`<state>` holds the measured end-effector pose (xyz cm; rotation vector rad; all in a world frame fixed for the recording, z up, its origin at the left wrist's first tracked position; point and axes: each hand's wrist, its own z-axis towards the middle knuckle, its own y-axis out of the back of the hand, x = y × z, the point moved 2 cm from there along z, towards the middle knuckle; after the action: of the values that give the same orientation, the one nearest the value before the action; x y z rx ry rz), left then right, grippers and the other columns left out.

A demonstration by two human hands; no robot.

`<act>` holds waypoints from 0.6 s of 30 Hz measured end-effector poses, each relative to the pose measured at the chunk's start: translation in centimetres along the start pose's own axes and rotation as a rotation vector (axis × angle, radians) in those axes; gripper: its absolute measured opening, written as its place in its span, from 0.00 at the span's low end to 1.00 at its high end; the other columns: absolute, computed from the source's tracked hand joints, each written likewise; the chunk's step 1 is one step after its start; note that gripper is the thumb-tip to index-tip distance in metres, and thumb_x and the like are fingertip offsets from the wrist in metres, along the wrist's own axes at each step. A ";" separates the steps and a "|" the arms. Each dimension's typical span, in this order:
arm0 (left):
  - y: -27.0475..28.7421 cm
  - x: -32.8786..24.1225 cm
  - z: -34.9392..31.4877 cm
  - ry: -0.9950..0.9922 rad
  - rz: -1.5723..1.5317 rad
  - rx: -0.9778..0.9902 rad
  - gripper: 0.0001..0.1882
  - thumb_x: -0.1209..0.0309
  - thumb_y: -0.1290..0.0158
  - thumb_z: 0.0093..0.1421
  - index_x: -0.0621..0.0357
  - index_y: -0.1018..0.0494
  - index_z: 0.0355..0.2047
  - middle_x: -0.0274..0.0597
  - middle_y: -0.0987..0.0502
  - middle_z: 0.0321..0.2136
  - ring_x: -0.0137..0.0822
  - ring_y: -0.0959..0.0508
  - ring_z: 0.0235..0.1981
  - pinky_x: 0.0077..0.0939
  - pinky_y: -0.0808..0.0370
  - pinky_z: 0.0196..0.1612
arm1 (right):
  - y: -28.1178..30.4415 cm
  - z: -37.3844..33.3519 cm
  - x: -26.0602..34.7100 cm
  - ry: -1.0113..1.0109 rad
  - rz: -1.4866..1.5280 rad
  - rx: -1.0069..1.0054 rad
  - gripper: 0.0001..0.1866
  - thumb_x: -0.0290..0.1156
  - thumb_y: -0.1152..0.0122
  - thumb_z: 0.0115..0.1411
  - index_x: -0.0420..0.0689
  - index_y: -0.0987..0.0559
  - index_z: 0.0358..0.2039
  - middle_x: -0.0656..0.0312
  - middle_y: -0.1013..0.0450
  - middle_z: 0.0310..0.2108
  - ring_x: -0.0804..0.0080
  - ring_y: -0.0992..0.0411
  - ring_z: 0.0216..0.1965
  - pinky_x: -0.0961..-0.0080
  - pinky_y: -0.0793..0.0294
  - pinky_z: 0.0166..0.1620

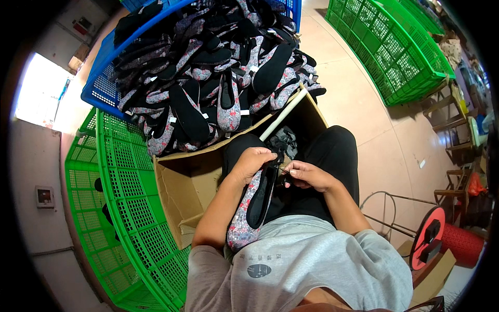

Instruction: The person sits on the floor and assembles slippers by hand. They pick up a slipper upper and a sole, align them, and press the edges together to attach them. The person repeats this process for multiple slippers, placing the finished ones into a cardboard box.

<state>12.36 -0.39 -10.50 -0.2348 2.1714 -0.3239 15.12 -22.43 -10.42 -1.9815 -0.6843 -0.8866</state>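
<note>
A grey floral slipper (242, 229) with a black lining rests against my shirt, toe toward me and heel pointing away. My left hand (251, 163) is closed round its heel end, thumb on the black edge. Close beside that heel, the fingers of my right hand (310, 176) are pinched together. Something small and dark shows at those fingertips, too small to make out. Beyond my hands, several similar slippers (227, 104) lie in a large heap, some with black soles up and small white tags showing.
The heap fills a blue crate (102, 86) and spills to an open cardboard box (179, 182) at my knees. A white tube (283, 113) crosses the box. Green crates (136, 208) stand at left, another green crate (384, 49) at far right. A red spool (460, 244) lies at right.
</note>
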 end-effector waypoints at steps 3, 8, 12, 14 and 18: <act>0.1 -0.1 0.2 0.025 0.001 -0.024 0.07 0.71 0.42 0.60 0.64 0.22 0.31 0.38 0.21 0.25 0.25 0.24 0.24 0.19 0.28 0.29 | 0.1 0.5 -0.1 -0.054 -0.026 -0.034 0.13 0.44 0.49 0.70 0.49 0.26 0.45 0.70 0.25 0.31 0.88 0.45 0.19 0.88 0.48 0.22; -0.2 -0.6 0.1 0.054 0.018 0.006 0.08 0.71 0.41 0.58 0.65 0.21 0.31 0.37 0.21 0.25 0.26 0.25 0.24 0.19 0.28 0.29 | -0.2 1.2 -0.5 -0.015 -0.027 -0.052 0.12 0.41 0.47 0.69 0.48 0.25 0.45 0.67 0.26 0.29 0.88 0.46 0.19 0.89 0.49 0.22; -0.7 -1.0 -0.2 0.052 0.051 0.009 0.08 0.71 0.41 0.58 0.65 0.21 0.30 0.37 0.22 0.24 0.26 0.25 0.24 0.20 0.29 0.28 | -0.4 1.7 -0.5 0.050 -0.050 -0.054 0.12 0.41 0.46 0.69 0.48 0.26 0.44 0.68 0.26 0.29 0.89 0.45 0.20 0.89 0.49 0.22; -0.7 -0.9 -0.1 0.057 0.063 0.005 0.08 0.71 0.41 0.58 0.65 0.21 0.29 0.37 0.22 0.24 0.26 0.25 0.23 0.20 0.30 0.28 | -0.3 1.8 -0.5 0.072 -0.070 -0.043 0.11 0.41 0.47 0.69 0.47 0.26 0.44 0.69 0.26 0.30 0.89 0.42 0.21 0.89 0.47 0.23; -1.0 -0.7 0.0 0.071 0.056 0.006 0.08 0.71 0.41 0.58 0.65 0.21 0.29 0.37 0.22 0.24 0.25 0.26 0.23 0.19 0.31 0.27 | -0.4 1.9 -0.3 0.077 -0.086 -0.036 0.10 0.38 0.49 0.71 0.46 0.26 0.43 0.69 0.26 0.31 0.87 0.34 0.27 0.89 0.39 0.28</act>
<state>12.87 -1.16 -9.63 -0.1611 2.2425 -0.3118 15.26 -20.65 -11.19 -1.9512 -0.7180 -1.0286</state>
